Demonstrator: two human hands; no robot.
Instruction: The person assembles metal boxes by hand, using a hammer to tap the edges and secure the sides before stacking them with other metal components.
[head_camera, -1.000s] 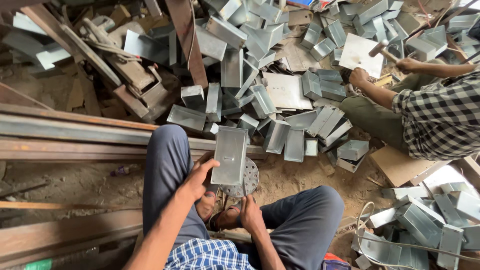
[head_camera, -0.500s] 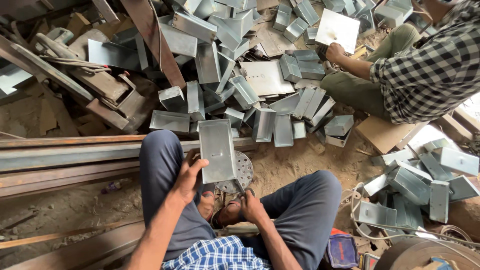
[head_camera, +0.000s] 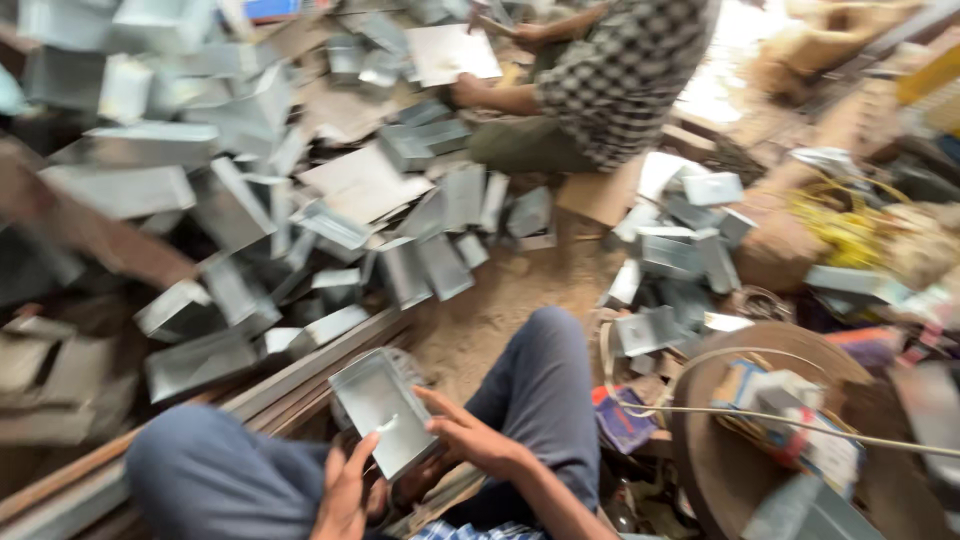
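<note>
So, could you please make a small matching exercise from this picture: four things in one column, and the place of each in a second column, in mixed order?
Column one:
1. metal tray
2. flat metal sheet
3. pile of metal boxes
4. round wooden disc

Column two:
a. spread over the ground, upper left
b. between the left hand and the right hand
c. lower right, with a cable across it
d. top, in front of the co-worker in a checked shirt

Pairs: 1-b, 2-d, 3-a, 4-c
</note>
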